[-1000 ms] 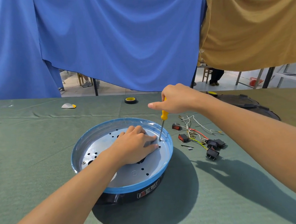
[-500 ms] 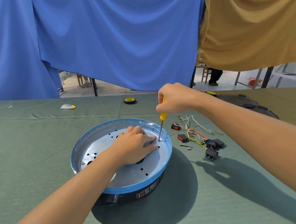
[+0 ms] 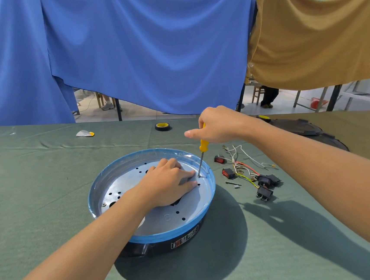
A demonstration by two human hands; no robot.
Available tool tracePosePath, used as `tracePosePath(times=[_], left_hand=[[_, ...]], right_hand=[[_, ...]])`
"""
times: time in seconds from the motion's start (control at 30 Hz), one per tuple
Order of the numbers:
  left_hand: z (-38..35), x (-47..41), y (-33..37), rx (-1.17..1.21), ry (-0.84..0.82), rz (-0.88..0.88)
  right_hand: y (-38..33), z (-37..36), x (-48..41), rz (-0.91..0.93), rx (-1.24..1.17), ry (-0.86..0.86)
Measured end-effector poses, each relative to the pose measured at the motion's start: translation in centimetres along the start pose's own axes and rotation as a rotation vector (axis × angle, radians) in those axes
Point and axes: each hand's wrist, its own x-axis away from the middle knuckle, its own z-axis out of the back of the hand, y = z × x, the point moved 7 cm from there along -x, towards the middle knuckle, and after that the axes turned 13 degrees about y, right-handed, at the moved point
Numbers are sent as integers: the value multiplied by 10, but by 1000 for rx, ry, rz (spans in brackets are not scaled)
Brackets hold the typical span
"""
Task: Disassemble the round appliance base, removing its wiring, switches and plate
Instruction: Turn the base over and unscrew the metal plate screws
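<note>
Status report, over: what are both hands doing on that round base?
Right hand grips screwdriver, tip on plate near rim. Left hand rests on plate. Wiring, switches lying right of base. Nothing blocking.

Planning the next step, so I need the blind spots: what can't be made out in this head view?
All head view.
Screw under the screwdriver tip: too small, covered by the tip; loosened or not, cannot tell.
Plate centre: hidden under the left hand.
Screwdriver handle: mostly inside the right hand's grip.
Label on the base: too small to read.
Black disc far right: partly behind the right forearm.
</note>
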Motion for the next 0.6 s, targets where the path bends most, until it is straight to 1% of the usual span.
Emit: tracePosePath(times=[0.2,0.33,0.47,0.6], left_hand=[[-2,-1,-1,6,1,5],[-2,-1,-1,6,6,2],[-2,0,-2,12,11,6],[-2,0,-2,10,9,7]], right_hand=[[-1,0,0,-14,-41,-9],[1,0,-1,-15,-2,26],[4,-2,0,-52,-13,4],[5,-2,0,-33,40,7]])
